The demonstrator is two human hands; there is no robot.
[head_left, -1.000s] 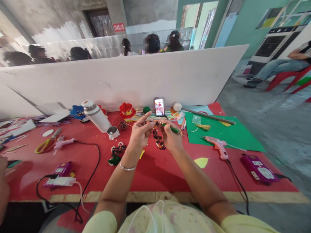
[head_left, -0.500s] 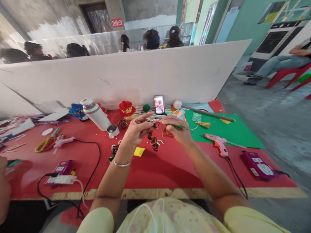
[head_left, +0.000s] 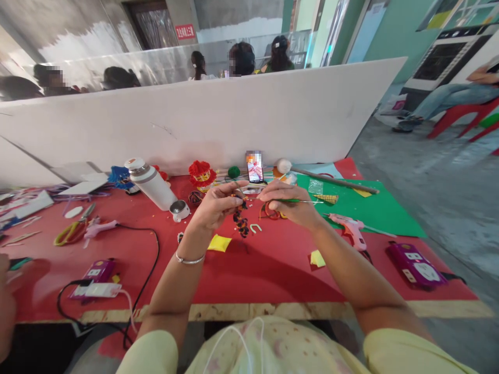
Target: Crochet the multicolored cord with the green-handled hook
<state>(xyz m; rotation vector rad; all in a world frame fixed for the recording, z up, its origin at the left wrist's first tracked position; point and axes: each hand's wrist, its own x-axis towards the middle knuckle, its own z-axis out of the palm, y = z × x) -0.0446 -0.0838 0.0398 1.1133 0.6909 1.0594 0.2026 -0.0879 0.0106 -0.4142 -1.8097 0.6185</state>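
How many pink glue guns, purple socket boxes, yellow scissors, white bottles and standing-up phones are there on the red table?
Pink glue guns: 2
Purple socket boxes: 2
Yellow scissors: 1
White bottle: 1
Standing-up phone: 1
Total: 7

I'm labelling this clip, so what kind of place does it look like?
Probably a craft workshop: glue guns and scissors lie on a red-covered table, and the left hand holds dark-and-orange yarn work.

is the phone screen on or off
On: the phone shows a bright, coloured picture on its screen.
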